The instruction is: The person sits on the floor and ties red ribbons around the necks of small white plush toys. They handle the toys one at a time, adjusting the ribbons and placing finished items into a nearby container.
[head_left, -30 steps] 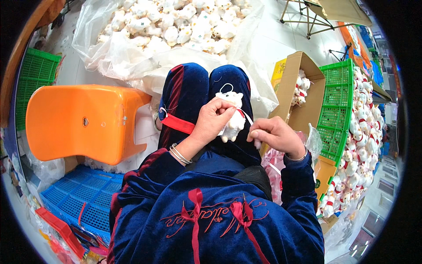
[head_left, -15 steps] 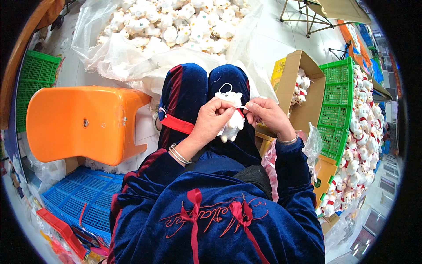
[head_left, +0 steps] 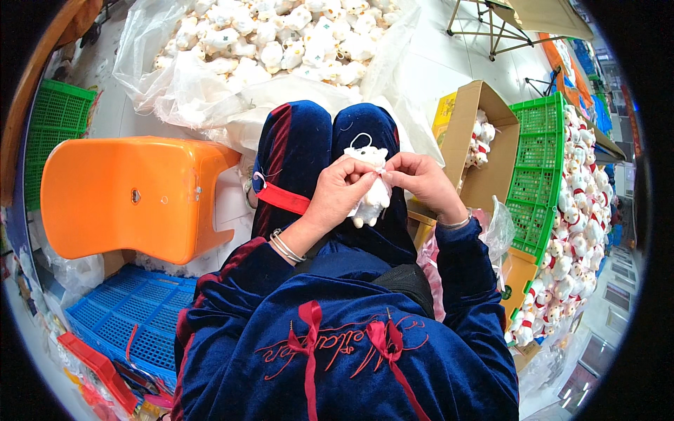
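Observation:
A small white plush toy (head_left: 371, 198) with dark eyes and a white hanging loop on its head rests upright over my lap. My left hand (head_left: 342, 188) is closed around its side, thumb and fingertips pinched at the neck. From the other side my right hand (head_left: 423, 184) pinches at the same spot, its fingertips meeting those of the left. A narrow neck ribbon lies between the fingertips, mostly hidden by them. Around my left thigh runs a red strap (head_left: 282, 199) with white string at its end.
A large clear plastic bag (head_left: 151, 67) full of white plush toys lies ahead. To my left stand an orange stool (head_left: 105, 196) and a blue crate (head_left: 130, 312). On the right are a cardboard box (head_left: 491, 179), a green crate (head_left: 531, 182) and many toys with red neckbands (head_left: 579, 210).
My right hand has moved left, from holding the ribbon's end out beside the toy to pinching at its neck. My left hand and the toy have barely moved.

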Demonstrator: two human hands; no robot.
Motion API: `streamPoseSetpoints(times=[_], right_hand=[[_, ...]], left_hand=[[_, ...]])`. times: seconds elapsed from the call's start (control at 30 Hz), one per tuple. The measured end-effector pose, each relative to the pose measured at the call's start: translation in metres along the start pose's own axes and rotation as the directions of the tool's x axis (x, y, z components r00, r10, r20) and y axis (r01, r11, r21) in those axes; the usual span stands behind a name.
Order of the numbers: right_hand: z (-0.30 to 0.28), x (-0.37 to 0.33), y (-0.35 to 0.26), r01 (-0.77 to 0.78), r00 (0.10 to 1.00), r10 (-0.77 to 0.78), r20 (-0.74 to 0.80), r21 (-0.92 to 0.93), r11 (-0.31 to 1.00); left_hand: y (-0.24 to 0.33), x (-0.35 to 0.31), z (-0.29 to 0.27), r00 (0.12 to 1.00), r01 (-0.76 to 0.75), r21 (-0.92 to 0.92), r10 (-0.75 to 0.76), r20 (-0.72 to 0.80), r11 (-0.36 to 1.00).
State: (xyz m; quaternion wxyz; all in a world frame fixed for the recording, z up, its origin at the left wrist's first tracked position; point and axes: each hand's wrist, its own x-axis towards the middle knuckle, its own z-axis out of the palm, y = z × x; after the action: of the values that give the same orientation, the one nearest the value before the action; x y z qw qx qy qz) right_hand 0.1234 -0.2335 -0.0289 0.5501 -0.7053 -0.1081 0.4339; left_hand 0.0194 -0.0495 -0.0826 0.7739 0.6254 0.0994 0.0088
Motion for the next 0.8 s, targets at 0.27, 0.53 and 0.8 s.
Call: streamPoseSetpoints(times=[0.27, 0.53, 0.8], right_hand=[[0.020, -0.006, -0.016, 0.191, 0.973, -0.215, -0.083, -0.232, 0.954], [0.020, -0.001, -0.003, 0.205, 0.961, -0.242, -0.136, -0.238, 0.949], [0.021, -0.002, -0.014, 0.268, 0.929, -0.353, -0.115, -0.449, 0.852]], left_hand=[[0.003, 0.000, -0.001, 1.000, 0.001, -0.062, 0.000, 0.021, 0.998], [0.002, 0.001, -0.002, 0.997, -0.044, -0.016, 0.045, 0.059, 0.999], [-0.001, 0.009, -0.010, 0.990, -0.073, -0.003, 0.072, 0.123, 0.997]])
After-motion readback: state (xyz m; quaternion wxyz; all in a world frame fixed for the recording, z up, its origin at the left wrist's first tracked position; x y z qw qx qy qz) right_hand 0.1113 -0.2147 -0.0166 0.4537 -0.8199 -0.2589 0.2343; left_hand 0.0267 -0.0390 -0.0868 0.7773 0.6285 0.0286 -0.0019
